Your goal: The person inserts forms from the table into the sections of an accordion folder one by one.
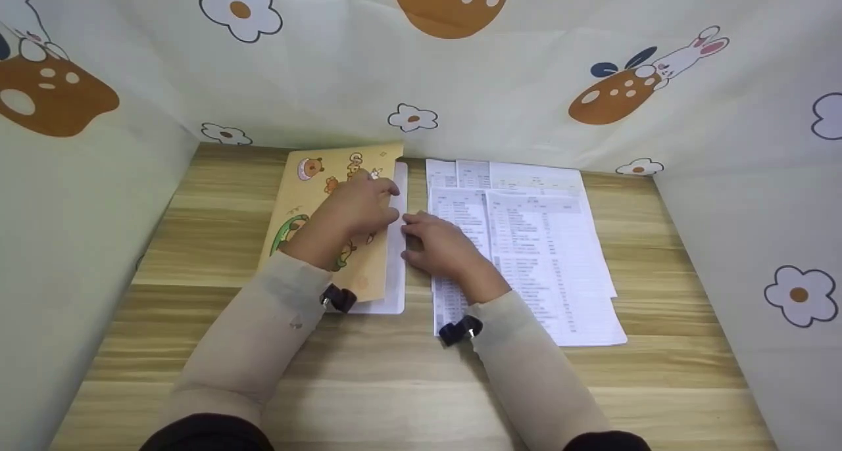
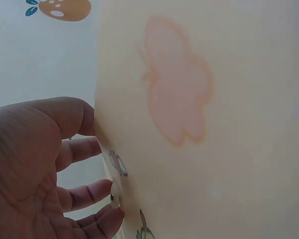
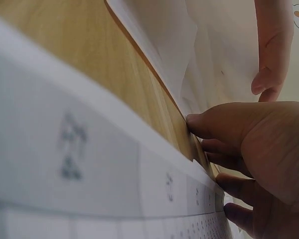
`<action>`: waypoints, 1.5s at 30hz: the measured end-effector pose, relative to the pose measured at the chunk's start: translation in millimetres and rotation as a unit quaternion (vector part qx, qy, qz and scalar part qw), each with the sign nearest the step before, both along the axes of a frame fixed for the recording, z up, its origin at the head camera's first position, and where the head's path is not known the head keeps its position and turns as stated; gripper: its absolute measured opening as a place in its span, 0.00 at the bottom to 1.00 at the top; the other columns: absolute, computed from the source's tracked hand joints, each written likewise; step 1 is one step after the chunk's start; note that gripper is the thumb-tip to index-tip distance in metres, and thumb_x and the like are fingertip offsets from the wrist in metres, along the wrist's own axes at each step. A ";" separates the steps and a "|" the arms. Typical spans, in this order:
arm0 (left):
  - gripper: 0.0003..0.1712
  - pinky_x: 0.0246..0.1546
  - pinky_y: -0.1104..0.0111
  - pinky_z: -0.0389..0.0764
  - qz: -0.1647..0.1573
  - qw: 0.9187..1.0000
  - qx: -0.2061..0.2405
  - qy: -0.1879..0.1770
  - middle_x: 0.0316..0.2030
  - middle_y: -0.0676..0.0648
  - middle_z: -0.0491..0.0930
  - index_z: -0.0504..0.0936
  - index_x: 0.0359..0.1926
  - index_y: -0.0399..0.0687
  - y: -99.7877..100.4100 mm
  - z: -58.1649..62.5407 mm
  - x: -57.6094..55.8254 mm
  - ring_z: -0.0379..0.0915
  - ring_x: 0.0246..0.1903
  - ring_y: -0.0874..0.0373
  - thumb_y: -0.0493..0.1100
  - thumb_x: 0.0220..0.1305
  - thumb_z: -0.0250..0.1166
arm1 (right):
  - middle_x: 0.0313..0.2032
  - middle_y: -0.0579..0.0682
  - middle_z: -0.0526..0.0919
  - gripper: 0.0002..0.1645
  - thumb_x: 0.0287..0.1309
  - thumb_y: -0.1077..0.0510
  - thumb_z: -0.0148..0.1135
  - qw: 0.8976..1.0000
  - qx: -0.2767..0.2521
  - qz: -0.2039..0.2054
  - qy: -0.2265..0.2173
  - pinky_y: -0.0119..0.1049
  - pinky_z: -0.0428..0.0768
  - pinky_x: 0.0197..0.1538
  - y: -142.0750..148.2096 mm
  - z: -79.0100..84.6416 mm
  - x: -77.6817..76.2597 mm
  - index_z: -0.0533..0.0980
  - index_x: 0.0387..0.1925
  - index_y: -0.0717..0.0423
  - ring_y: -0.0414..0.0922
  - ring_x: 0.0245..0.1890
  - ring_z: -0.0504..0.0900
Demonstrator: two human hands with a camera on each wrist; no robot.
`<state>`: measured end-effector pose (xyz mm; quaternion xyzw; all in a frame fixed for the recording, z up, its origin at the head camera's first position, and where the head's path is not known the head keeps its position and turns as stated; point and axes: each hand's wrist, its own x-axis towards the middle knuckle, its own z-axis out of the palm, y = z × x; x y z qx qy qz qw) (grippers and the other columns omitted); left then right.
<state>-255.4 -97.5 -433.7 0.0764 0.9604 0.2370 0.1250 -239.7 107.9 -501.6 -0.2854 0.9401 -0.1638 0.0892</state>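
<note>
A tan notebook (image 1: 368, 280) printed with cartoon animals lies left of centre, its cover raised along the right side over white pages (image 1: 396, 254). My left hand (image 1: 360, 204) lies across this cover, holding its edge between thumb and fingers. In the left wrist view, the cover (image 2: 189, 174) fills the right side and hides the thumb tip. My right hand (image 1: 441, 244) rests at the left margin of the printed sheets (image 1: 539, 254), fingers loosely bent. In the right wrist view, its thumb (image 3: 209, 122) reaches the notebook's page edge (image 3: 154, 50) near the tabletop.
Several printed sheets overlap on the right, with more paper (image 1: 533, 175) behind them. The wood-grain table (image 1: 368, 385) meets a patterned cloth wall (image 1: 329, 96) at the back, with cloth sides at left and right.
</note>
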 end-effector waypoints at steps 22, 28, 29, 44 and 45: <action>0.32 0.65 0.44 0.77 0.036 0.994 0.102 0.018 0.72 0.36 0.72 0.79 0.70 0.62 -21.4 12.7 1.6 0.73 0.66 0.39 0.52 0.63 0.60 | 0.78 0.47 0.72 0.35 0.69 0.44 0.68 1.000 0.007 -0.003 -0.003 0.46 0.61 0.84 -1.0 1.4 0.7 0.76 0.72 0.53 0.49 0.82 0.65; 0.32 0.60 0.48 0.78 0.041 0.983 0.179 0.018 0.66 0.39 0.77 0.77 0.73 0.62 -35.1 16.1 3.0 0.76 0.62 0.42 0.51 0.67 0.58 | 0.77 0.48 0.74 0.34 0.67 0.46 0.69 1.000 0.001 -0.015 -0.013 0.45 0.60 0.85 1.9 3.7 2.2 0.79 0.70 0.53 0.50 0.83 0.64; 0.32 0.58 0.49 0.78 0.043 0.981 0.190 0.016 0.65 0.40 0.78 0.77 0.73 0.63 -37.8 17.8 3.8 0.76 0.60 0.43 0.51 0.67 0.58 | 0.77 0.47 0.74 0.33 0.67 0.47 0.70 1.000 -0.002 -0.018 -0.017 0.45 0.60 0.85 2.6 4.4 2.4 0.79 0.70 0.53 0.50 0.83 0.64; 0.31 0.52 0.60 0.78 0.082 0.924 0.372 -0.043 0.59 0.46 0.68 0.70 0.76 0.63 -74.1 38.2 14.4 0.66 0.42 0.55 0.44 0.74 0.54 | 0.76 0.47 0.75 0.34 0.68 0.44 0.69 0.999 -0.018 -0.014 -0.030 0.45 0.60 0.85 10.2 12.1 2.1 0.79 0.70 0.53 0.50 0.82 0.65; 0.31 0.53 0.58 0.78 0.084 0.920 0.381 -0.049 0.57 0.47 0.67 0.70 0.76 0.63 -75.4 39.0 14.3 0.66 0.41 0.54 0.44 0.74 0.53 | 0.75 0.48 0.76 0.33 0.68 0.44 0.69 0.999 -0.020 -0.014 -0.029 0.45 0.60 0.85 10.2 12.3 1.9 0.79 0.70 0.53 0.50 0.82 0.65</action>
